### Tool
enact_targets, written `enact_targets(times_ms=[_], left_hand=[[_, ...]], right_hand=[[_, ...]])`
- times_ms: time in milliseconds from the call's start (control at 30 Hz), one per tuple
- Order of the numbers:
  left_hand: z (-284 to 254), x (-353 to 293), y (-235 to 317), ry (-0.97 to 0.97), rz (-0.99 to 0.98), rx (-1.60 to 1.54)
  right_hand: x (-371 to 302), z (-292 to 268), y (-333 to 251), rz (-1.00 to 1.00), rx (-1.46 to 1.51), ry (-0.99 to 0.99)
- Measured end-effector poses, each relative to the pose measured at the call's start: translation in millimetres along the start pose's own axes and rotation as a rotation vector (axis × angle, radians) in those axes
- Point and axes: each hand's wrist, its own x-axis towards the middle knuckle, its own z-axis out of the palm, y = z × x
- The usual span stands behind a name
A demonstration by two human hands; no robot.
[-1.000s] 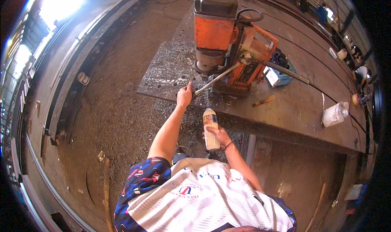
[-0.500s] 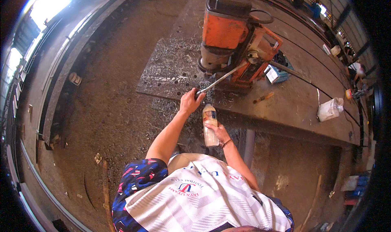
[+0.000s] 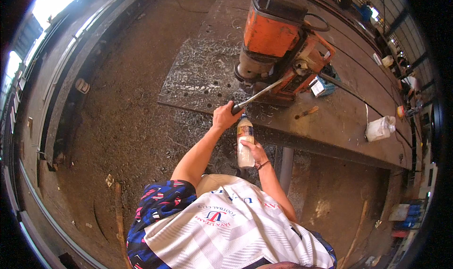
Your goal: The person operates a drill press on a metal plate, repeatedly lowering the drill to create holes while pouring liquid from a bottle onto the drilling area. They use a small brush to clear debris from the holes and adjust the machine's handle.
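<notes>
My left hand (image 3: 225, 116) is closed round the dark grip of a metal feed lever (image 3: 258, 95). That lever runs up to the hub of an orange and black magnetic drill (image 3: 271, 35), which stands on a steel plate. In my right hand (image 3: 255, 153) is a clear plastic bottle (image 3: 245, 133) of milky liquid, held nearly upright with its neck close below the lever's grip. Metal shavings (image 3: 203, 63) and several drilled holes cover the plate left of the drill. The drill's cutting tip is hard to make out behind its body.
On the steel table (image 3: 339, 141) lie a brush (image 3: 306, 112), a blue box (image 3: 323, 86) behind the drill, and a white plastic jug (image 3: 380, 128) at the right. A second lever bar (image 3: 344, 85) sticks out rightward. A white tub (image 3: 82, 85) sits at the far left.
My left hand has moved slightly right with the lever's grip, which now sits nearer the bottle's neck. The drill and table appear shifted in view. Both hands keep their holds.
</notes>
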Motion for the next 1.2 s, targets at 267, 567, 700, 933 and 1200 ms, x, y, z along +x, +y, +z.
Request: enact_targets(times_ms=[267, 567, 700, 933, 1200], left_hand=[[3, -1, -2, 0.05, 0.034, 0.017], [7, -1, -4, 0.055, 0.032, -0.003], [6, -1, -1, 0.044, 0.02, -0.002], [9, -1, -3, 0.046, 0.008, -0.001], [13, -1, -4, 0.041, -0.011, -0.014]], right_hand=[[0, 3, -3, 0.006, 0.0, 0.02], [-10, 13, -11, -0.042, 0.019, 0.065], [-6, 7, -6, -0.004, 0.04, 0.053], [-6, 5, -6, 0.009, 0.047, 0.042], [-4, 1, -4, 0.034, 0.043, 0.029]])
